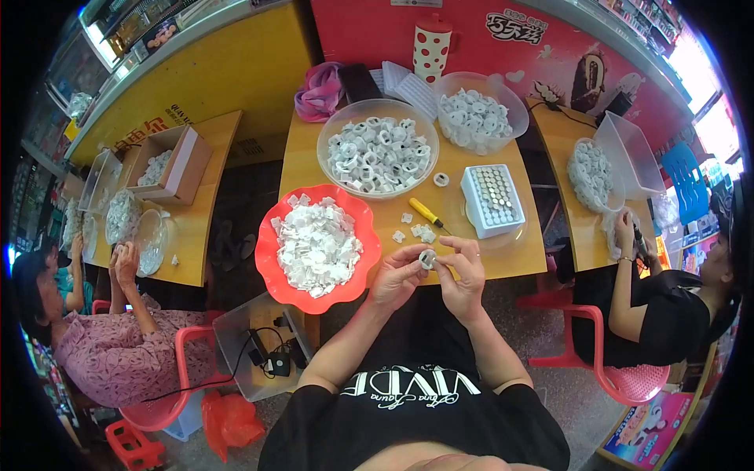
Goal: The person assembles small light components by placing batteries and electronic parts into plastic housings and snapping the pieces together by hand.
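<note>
Between my left hand (pixel 399 276) and my right hand (pixel 462 276) is a small white ring-shaped plastic part (pixel 427 259) with a dark middle. Fingertips of both hands pinch it above the table's front edge. Just beyond lie several small white plastic pieces (pixel 424 233) and a yellow-handled screwdriver (pixel 425 211). Left of my hands stands a red wavy-rimmed bowl (pixel 265 255) heaped with flat white pieces (pixel 318 247). Farther back, a clear round bowl (pixel 323 149) holds many white ring parts (pixel 381 155). One loose ring part (pixel 441 180) lies beside it.
A white box (pixel 477 206) with rows of round silver pieces stands on the right. Behind are another clear tub (pixel 514 125), a polka-dot cup (pixel 431 51) and a pink cloth (pixel 318 92). People work at side tables, left (pixel 184 259) and right (pixel 561 149).
</note>
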Tool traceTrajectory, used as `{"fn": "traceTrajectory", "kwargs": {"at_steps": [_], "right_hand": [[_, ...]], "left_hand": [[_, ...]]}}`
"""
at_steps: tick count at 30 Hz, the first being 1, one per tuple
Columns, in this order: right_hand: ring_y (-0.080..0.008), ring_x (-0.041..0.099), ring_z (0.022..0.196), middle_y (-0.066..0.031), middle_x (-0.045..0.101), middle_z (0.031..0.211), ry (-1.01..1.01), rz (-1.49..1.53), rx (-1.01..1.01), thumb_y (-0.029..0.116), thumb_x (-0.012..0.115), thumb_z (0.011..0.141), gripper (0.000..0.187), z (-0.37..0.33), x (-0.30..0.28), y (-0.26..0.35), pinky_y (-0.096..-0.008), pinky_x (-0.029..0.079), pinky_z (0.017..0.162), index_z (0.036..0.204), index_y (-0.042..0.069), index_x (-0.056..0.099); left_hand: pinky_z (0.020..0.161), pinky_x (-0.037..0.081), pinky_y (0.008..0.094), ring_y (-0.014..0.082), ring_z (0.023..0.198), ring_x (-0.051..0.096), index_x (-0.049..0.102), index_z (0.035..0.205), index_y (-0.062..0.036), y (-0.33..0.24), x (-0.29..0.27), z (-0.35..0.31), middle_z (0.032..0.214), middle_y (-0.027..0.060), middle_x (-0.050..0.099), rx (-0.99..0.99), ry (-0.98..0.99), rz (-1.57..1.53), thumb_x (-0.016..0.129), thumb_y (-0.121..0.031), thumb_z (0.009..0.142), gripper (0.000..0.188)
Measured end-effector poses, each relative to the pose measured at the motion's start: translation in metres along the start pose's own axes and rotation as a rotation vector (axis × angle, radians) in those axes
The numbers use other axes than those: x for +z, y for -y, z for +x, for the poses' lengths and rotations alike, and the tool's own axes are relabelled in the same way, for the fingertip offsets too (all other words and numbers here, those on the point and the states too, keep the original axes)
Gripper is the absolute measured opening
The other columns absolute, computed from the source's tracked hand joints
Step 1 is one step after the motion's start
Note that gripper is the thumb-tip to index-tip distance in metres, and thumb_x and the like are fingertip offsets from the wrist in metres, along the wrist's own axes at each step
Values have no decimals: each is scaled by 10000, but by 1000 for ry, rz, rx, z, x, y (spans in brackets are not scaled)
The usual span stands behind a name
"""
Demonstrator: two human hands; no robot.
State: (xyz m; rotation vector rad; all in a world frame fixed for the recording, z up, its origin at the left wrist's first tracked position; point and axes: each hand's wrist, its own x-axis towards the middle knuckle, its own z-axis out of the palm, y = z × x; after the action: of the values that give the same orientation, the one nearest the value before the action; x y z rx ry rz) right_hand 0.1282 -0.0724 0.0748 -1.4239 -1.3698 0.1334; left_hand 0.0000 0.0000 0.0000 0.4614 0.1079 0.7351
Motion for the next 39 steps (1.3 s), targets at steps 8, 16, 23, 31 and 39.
{"fn": "traceTrajectory", "kwargs": {"at_steps": [8,16,23,31,39], "right_hand": [[-238,578,1021,-135,627,1080,60,100,117,-69,714,717,126,-2,2,-5,-342,457,879,803,12,670],[-191,600,997,-135,631,1036,136,750,576,-57,700,743,85,-1,4,-24,-319,460,881,812,-16,672],[-230,608,973,-146,652,990,-210,-51,117,-80,659,766,61,22,-40,-25,-329,470,858,808,-36,649],[-322,550,945,-136,611,1020,-240,-690,61,61,686,782,62,48,-88,-80,-440,415,778,830,22,679],[-327,535,1040,-158,607,1098,-318,-525,27,-35,685,708,86,44,-70,-57,-421,410,875,747,18,629]], "left_hand": [[839,496,254,132,1000,613,607,1199,-20,5,-4,0,1142,87,647,4,-12,8,598,3,898,302],[866,508,277,164,1007,627,624,1154,-2,0,4,2,1116,100,654,41,39,52,602,4,890,265],[798,509,269,209,966,643,586,1210,6,-5,0,-1,1114,115,652,-2,-17,-1,572,-8,915,296],[790,504,263,208,973,643,569,1240,18,-4,7,2,1137,120,646,8,-58,77,572,-13,919,323],[813,506,269,216,997,642,563,1246,20,-2,3,5,1160,126,639,4,-49,81,574,-7,914,333]]}}
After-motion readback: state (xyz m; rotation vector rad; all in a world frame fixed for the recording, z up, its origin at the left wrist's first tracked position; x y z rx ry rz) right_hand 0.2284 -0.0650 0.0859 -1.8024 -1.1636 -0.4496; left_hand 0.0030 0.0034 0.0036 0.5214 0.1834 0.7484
